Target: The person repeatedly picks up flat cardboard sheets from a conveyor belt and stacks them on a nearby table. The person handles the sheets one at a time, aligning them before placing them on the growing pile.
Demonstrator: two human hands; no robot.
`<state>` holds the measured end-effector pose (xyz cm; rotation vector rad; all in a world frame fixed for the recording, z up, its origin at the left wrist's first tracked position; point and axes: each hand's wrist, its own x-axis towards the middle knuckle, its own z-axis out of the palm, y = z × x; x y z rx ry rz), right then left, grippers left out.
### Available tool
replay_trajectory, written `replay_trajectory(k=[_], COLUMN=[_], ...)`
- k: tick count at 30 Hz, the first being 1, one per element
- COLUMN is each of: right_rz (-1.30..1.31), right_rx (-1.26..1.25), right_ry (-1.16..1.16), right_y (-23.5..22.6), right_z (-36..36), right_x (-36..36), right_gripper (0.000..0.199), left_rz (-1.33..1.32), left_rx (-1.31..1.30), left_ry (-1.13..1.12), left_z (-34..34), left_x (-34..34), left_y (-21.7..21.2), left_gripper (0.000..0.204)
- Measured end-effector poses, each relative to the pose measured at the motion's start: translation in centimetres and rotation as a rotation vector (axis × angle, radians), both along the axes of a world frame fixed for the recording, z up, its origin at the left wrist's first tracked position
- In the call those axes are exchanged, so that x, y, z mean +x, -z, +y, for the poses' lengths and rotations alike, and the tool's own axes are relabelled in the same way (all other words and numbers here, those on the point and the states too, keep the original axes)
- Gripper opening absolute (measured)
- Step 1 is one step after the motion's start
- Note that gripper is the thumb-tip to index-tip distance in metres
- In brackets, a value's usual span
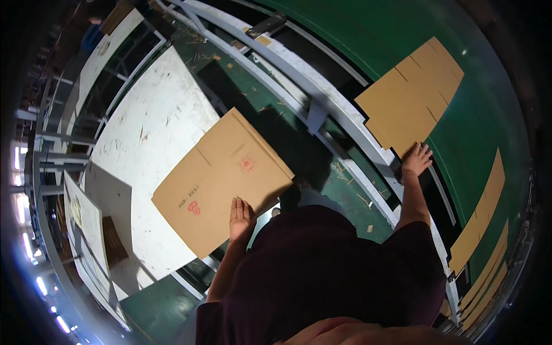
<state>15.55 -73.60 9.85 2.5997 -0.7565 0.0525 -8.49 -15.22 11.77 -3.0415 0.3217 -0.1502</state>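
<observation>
A flat folded cardboard box with printed marks in red and dark ink lies partly on a white tabletop and juts past its edge toward me. My left hand rests on its near edge, fingers straight and laid flat on top; the thumb cannot be made out. To my right, a slotted flat cardboard sheet lies on a green surface and overlaps its light rail. At that sheet's near end, my right hand is spread with the fingers apart, touching or just beside its edge.
The white table fills the left side, with a smaller white board beyond it. Along the right runs the pale rail of the green surface. Several more cardboard strips lie farther right. Scraps litter the green floor.
</observation>
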Motion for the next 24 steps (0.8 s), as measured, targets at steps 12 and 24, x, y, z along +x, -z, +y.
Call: replay_trajectory(k=[12,24], right_rz=[-0.808,-0.997], right_rx=[0.948,2.407], right_ry=[-0.762,0.413], right_y=[-13.2,5.3], right_z=[12.4,8.4], right_x=[5.6,13.5], right_gripper=[0.022,0.024], left_rz=[-0.029,0.146], left_rx=[-0.062,-0.176], left_ry=[0.025,-0.164], left_z=[0.1,-0.6], left_x=[0.2,-0.2], left_y=[-0.3,-1.1], left_gripper=[0.052,0.062])
